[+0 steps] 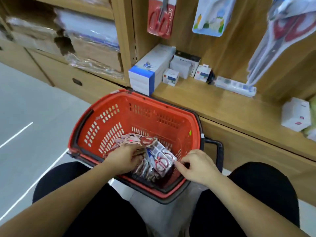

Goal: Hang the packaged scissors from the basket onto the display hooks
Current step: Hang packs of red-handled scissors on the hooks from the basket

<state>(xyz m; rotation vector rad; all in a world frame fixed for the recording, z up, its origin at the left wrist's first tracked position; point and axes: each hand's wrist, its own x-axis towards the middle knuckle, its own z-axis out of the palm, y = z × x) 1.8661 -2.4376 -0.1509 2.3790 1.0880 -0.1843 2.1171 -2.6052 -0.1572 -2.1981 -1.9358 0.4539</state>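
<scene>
Item: packaged scissors (162, 162), stacked loose at the near end of the red basket (153, 106). My left hand (123, 159) gripped a fanned bundle (130, 141) inside the basket to steady it; my right hand (196, 166) pinched the top pack's corner, likely to peel one free for hanging

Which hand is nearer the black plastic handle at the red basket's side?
Right. The right hand is just beside the black plastic handle; the left hand is across the red basket, gripping scissor packs.
</scene>
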